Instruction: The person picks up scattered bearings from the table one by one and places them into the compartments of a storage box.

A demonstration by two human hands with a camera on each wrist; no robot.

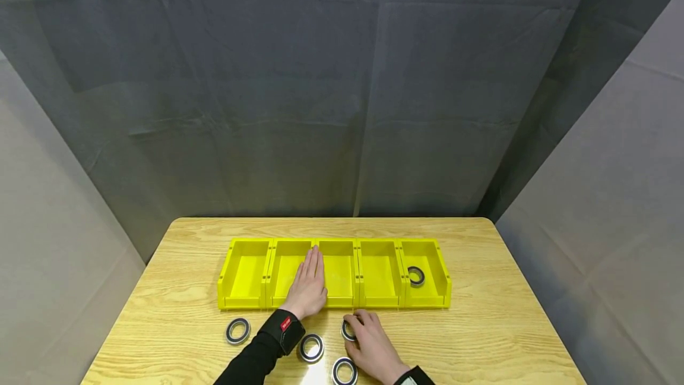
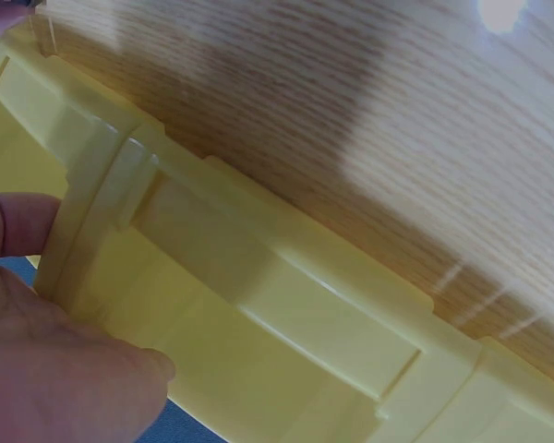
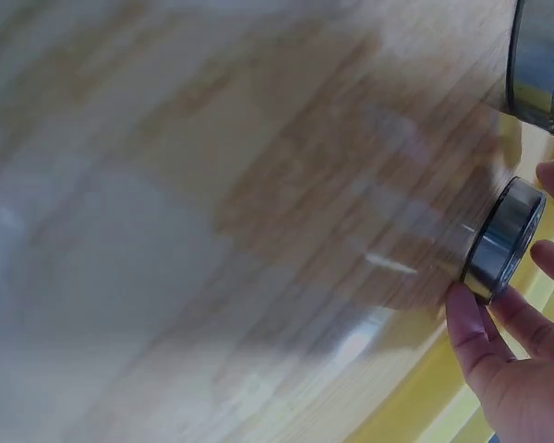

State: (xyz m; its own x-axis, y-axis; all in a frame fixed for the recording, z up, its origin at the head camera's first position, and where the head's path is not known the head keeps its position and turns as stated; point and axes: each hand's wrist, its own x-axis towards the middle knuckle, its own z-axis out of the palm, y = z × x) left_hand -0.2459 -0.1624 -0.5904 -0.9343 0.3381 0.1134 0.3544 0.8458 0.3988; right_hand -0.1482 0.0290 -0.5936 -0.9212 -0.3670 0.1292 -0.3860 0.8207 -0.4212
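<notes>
In the head view, my left hand (image 1: 307,291) lies over the divider between the second and third yellow bins (image 1: 339,300). The left wrist view shows thumb and fingers on opposite sides of that divider (image 2: 90,217), gripping it. My right hand (image 1: 374,346) is on the table in front of the row, its fingertips around a ball bearing (image 1: 347,331). In the right wrist view, thumb and fingers pinch this bearing (image 3: 503,242) by its rim. Other bearings lie nearby: one (image 1: 312,335) between the hands, one (image 1: 344,360) close below the right hand.
Five yellow bins stand joined in a row on the wooden table (image 1: 481,337). The rightmost bin (image 1: 435,296) contains one bearing (image 1: 415,268). Another bearing (image 1: 237,320) lies left of the left wrist. Grey curtain (image 1: 267,106) hangs behind the table.
</notes>
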